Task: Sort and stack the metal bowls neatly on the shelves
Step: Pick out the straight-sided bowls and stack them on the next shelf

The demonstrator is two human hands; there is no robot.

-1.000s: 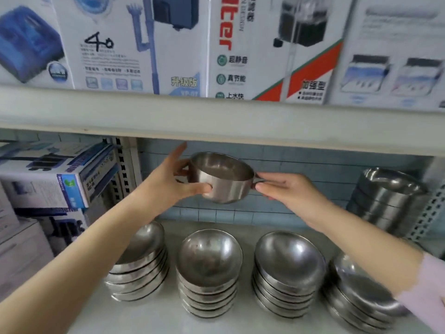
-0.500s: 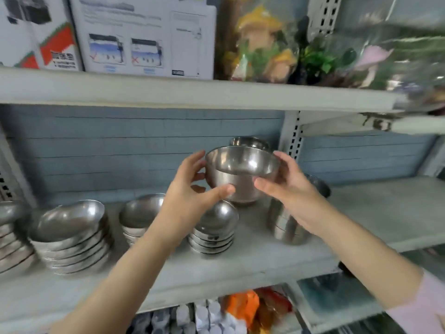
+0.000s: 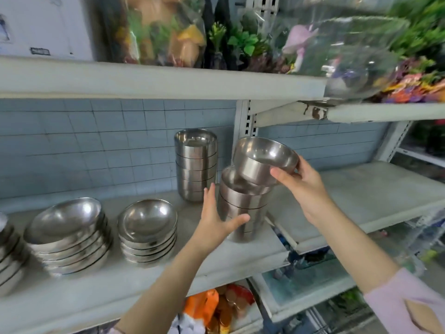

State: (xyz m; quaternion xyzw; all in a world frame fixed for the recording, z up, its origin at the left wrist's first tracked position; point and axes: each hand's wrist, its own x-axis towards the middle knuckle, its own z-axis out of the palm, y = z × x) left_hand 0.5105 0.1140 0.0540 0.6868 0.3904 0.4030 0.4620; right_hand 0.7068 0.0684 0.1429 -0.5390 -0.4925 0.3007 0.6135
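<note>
Though tilted, shiny steel bowl (image 3: 263,154).

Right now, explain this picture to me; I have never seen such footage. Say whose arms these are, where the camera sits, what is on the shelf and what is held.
No machine here: a person wears a camera on the head, looking down at their own hands. The right hand grips a deep steel bowl, tilted over a stack of matching bowls. The left hand, fingers straight, seems to steady that stack's side. Behind stands a taller stack; to the left, piles of shallow bowls, all on a pale shelf.
</note>
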